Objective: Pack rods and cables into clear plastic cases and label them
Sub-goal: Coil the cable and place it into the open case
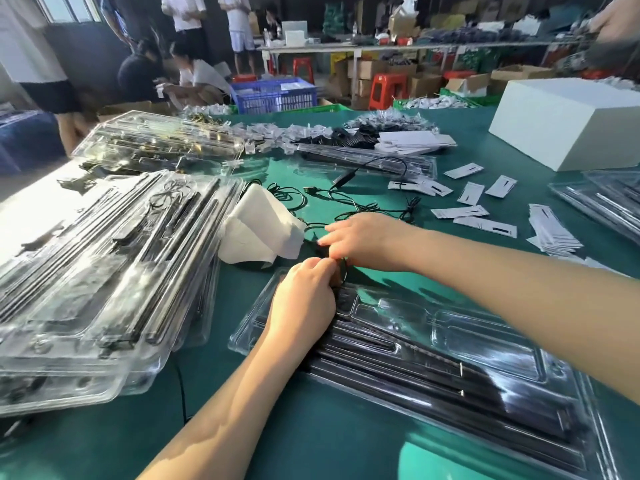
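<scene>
Green matting covers our work table [346, 445], with people, cardboard boxes and a blue crate in the busy room behind. Our left hand [304, 299] rests on the near end of an open clear plastic case [485, 344], fingers curled and pinched on a thin black cable [343, 271] at the case's upper corner. Our right hand [363, 240] meets it just above, fingertips closed on the same cable. Dark rods [415, 368] lie side by side in the case's long channels. More black cable [346, 199] trails loose across the mat beyond our hands. Filled cases [104, 271] are stacked to the left, beside a white cloth [259, 230]. White labels [485, 225] lie scattered to the right, near a white box [568, 119].
</scene>
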Demonstrator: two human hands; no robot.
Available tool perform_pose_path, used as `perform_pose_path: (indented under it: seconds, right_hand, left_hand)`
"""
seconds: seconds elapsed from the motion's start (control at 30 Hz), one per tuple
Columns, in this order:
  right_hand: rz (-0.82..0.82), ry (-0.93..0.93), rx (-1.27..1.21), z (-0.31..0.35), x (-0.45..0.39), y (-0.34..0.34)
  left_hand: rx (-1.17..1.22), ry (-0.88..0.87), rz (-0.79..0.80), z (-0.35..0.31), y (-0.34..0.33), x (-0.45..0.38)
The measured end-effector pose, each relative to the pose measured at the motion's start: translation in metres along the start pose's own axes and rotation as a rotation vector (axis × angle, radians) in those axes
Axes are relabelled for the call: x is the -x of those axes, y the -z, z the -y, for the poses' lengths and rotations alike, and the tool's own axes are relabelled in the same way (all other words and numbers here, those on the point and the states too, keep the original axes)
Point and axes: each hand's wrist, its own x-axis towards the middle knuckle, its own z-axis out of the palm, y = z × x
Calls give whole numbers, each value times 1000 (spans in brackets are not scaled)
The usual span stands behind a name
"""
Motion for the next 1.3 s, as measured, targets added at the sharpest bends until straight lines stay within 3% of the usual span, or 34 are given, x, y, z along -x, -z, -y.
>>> perform_pose_path:
  seconds: [0.2, 0.3, 0.43, 0.7, 0.9, 1.1, 1.3]
  right_hand:
    - [1, 38, 42, -13, 26, 7]
    - [134, -51, -57, -12, 35, 12]
    - [307, -362, -548, -14, 49, 22]
    - [439, -646, -1374, -7, 98, 11]
    - [344, -722, -1424, 1, 113, 7]
    - [277, -714, -1335, 5, 113, 12]
    - [265, -781, -1430, 8, 110, 9]
  left_hand:
    - [13, 16, -10, 1, -1, 2]
    - [11, 24, -13, 2, -2, 1]
    - [7, 38, -1, 3, -3, 1]
    - [-66, 35, 30, 4, -4, 1]
    - [-293, -239, 14, -5, -2, 5]
    - [-15, -136, 54, -5, -4, 2]
    - [-50, -224, 61, -2, -11, 4]
